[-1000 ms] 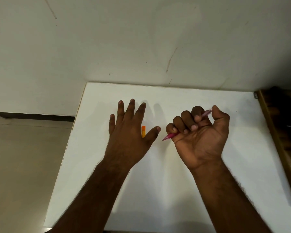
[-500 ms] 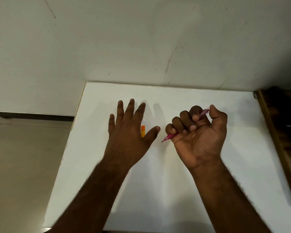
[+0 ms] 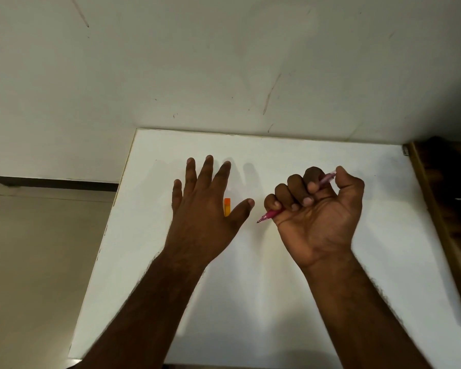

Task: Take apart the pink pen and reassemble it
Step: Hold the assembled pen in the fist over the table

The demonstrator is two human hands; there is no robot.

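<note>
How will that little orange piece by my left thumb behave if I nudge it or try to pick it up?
The orange piece looks small and plastic, so probably very light and rigid. It lies flat on the smooth white table, so a nudge from the left hand would likely send it sliding. Whether it's round enough to roll, I can't tell.

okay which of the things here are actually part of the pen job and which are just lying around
Part of the job:
pink pen, gripped in the closed right hand
left hand, open and spread flat, holding nothing

Just lying about:
small orange piece on the white table, between the left thumb and forefinger; what it is cannot be told
</note>
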